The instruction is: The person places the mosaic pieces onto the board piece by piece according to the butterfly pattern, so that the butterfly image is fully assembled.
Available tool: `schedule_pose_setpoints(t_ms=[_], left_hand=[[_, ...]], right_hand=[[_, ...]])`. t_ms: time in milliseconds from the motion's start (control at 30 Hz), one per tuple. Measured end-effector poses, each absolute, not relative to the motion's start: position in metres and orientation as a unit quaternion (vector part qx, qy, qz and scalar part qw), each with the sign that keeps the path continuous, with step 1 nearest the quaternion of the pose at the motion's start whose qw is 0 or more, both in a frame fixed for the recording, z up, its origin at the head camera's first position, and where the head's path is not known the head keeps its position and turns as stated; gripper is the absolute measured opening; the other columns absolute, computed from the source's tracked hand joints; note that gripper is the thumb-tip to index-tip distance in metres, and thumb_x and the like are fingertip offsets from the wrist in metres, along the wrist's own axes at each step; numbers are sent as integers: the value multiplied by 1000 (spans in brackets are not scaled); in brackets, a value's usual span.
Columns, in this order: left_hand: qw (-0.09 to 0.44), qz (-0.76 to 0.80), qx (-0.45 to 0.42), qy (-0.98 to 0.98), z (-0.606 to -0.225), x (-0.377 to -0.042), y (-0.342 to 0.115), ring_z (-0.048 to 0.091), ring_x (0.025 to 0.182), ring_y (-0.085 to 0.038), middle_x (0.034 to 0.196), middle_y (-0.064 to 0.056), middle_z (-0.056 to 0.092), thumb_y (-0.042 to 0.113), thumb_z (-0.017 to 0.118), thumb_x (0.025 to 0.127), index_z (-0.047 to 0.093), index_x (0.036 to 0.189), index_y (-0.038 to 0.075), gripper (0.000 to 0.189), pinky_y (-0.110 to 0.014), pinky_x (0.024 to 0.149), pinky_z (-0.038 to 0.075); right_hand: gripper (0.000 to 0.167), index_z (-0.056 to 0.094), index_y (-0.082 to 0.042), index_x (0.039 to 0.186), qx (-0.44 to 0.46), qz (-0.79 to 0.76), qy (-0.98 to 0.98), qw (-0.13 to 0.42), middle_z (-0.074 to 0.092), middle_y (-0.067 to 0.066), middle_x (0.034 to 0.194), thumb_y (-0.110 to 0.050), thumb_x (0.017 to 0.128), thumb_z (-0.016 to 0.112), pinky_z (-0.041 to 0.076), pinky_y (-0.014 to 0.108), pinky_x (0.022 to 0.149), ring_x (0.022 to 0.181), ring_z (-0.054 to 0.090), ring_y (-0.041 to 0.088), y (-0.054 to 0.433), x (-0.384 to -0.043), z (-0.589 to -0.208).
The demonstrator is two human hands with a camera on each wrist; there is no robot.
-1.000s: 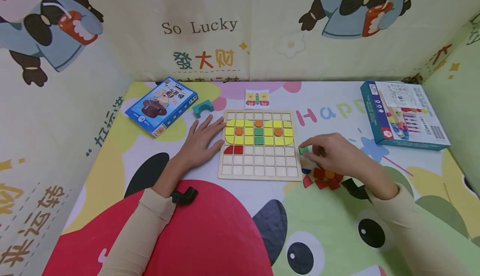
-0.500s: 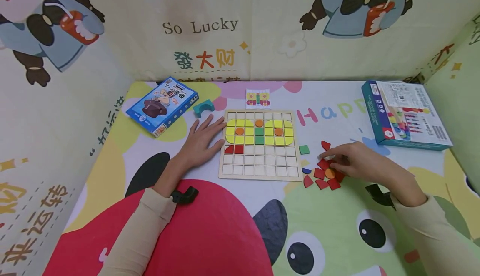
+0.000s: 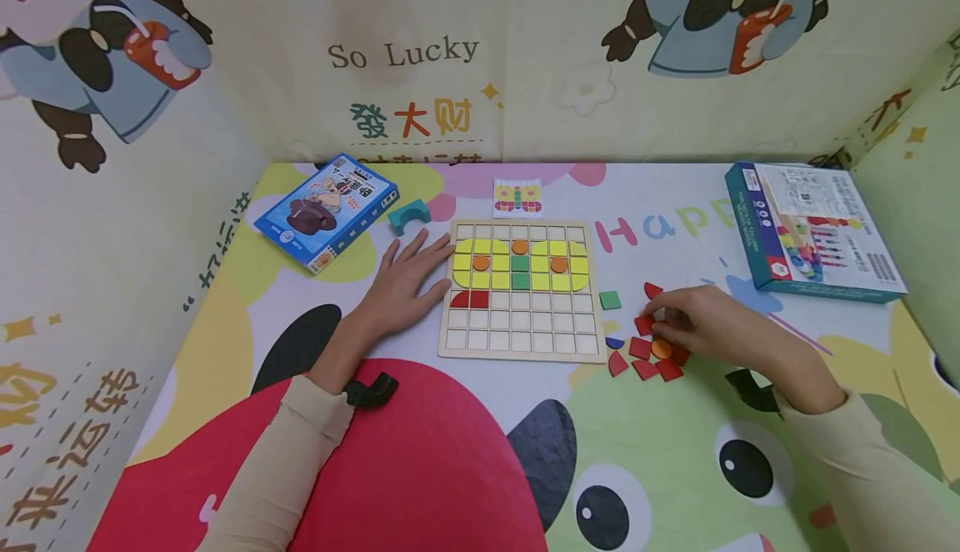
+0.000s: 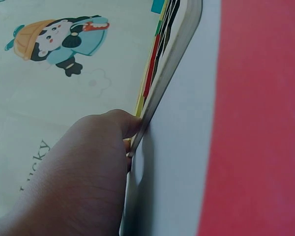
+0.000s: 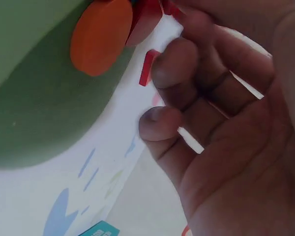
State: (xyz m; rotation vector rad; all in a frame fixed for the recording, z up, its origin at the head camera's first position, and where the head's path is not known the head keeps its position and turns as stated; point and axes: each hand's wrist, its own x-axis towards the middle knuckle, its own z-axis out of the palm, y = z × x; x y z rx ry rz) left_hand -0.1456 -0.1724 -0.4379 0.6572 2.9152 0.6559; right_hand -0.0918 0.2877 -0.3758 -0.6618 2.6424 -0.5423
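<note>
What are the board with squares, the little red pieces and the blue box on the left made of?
The board looks like pale, unpainted wood: its frame is light tan. The red pieces seem smooth and solid-coloured, so painted wood or plastic; I can't tell which. The blue box is probably thin cardboard, with pictures printed on its flat sides.

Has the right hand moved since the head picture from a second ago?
Yes. The right hand has shifted rightward in the head view, away from the right edge of the wooden board, and is now by the red pieces.
</note>
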Motion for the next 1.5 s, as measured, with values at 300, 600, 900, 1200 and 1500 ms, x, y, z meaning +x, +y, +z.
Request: schedule_pose_setpoints(t_ms=[300,600,900,1200,1500], left_hand=[[40,214,216,952,-438,-145,-170,9,170,-27,178,7,27,51,53,104,36,167,29,69,-63,135,0],[39,211,216,952,-435,-146,-169,9,169,-28,177,6,28,51,54,103,37,166,28,70,-64,135,0],[42,216,215,952,-435,-145,-169,9,169,-28,177,6,28,51,54,103,37,166,28,69,-64,135,0],[44,213,212,953,-435,-145,-169,8,170,-27,178,7,27,52,54,103,36,167,28,70,-64,135,0],[45,223,211,951,-432,-142,-171,9,170,-27,177,6,28,50,54,104,37,166,28,69,-64,135,0]], right_hand=[[29,79,-14,120,-227,-190,935,194,67,-12,83,-18,92,83,50,18,63,78,55,8,294,-89,-371],[32,78,-14,118,-232,-191,932,202,65,-12,83,-21,88,87,51,18,64,82,55,9,298,-87,-371],[31,76,-11,116,-206,-186,942,189,58,-9,74,-25,89,86,47,20,58,75,53,9,289,-87,-377],[34,76,-13,114,-221,-164,950,147,51,-7,69,-34,89,86,40,23,57,68,50,9,267,-96,-371],[34,78,-11,111,-279,-146,942,113,53,-6,65,-34,89,86,41,26,59,65,50,11,189,-112,-371]])
